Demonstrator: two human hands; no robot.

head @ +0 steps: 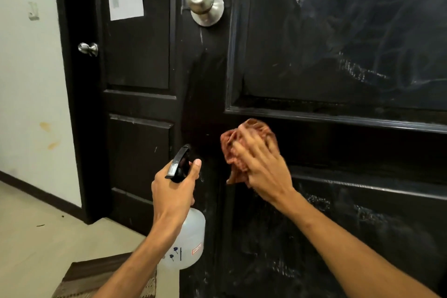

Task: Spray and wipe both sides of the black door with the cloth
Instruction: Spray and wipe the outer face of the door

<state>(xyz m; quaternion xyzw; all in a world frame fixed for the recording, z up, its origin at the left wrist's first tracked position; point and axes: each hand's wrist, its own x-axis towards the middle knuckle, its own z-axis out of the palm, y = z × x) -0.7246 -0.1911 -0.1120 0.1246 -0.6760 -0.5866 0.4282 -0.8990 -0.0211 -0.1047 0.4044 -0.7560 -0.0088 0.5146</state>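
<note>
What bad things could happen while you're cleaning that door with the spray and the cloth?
The door has a free edge beside the cloth, so pressing with the right hand might swing it away. Wet streaks show on the upper panel; they may dry as marks if not wiped. The left hand grips the bottle with its nozzle near the door; a stray squeeze could wet the floor and make it slippery.

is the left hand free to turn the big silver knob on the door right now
Probably not as it stands. The left hand grips the spray bottle, well below the door knob. Nothing blocks the path upward, but the bottle fills its grip.
</note>
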